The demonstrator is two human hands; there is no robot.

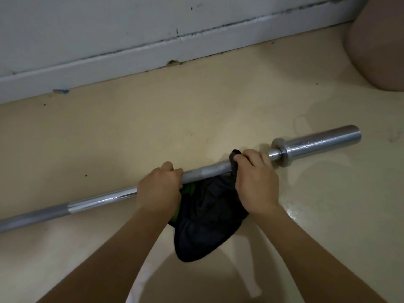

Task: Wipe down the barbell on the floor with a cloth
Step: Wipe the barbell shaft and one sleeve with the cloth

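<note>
chrome steel, the barbell (205,170) lies on the cream floor (153,132), running from the frame edge at 8 o'clock up to its thick loading sleeve (323,142) at 3 o'clock, roughly parallel to the scuffed grey skirting board (109,62) at 11 o'clock. the left hand (158,189) grips the bare shaft, fingers curled over the top. the right hand (255,182), just inside the collar (281,153), has its fingers wrapped round the shaft with a dark cloth (205,219) bunched under the palm; the rest of the cloth hangs toward 6 o'clock, a bit of green showing at its left edge. the step in hand looks like wiping the shaft's right-hand part, with the left hand steadying the bar. the sleeve carries specks that look like droplets, so the next move likely calls for sliding the cloth over the collar onto the sleeve, or back along the shaft toward 8 o'clock, with the left hand holding the bar against rolling. no brand, label or writing can be read on the bar or cloth. a rounded beige object (378,51) sits at 2 o'clock, too cropped to name.
</note>
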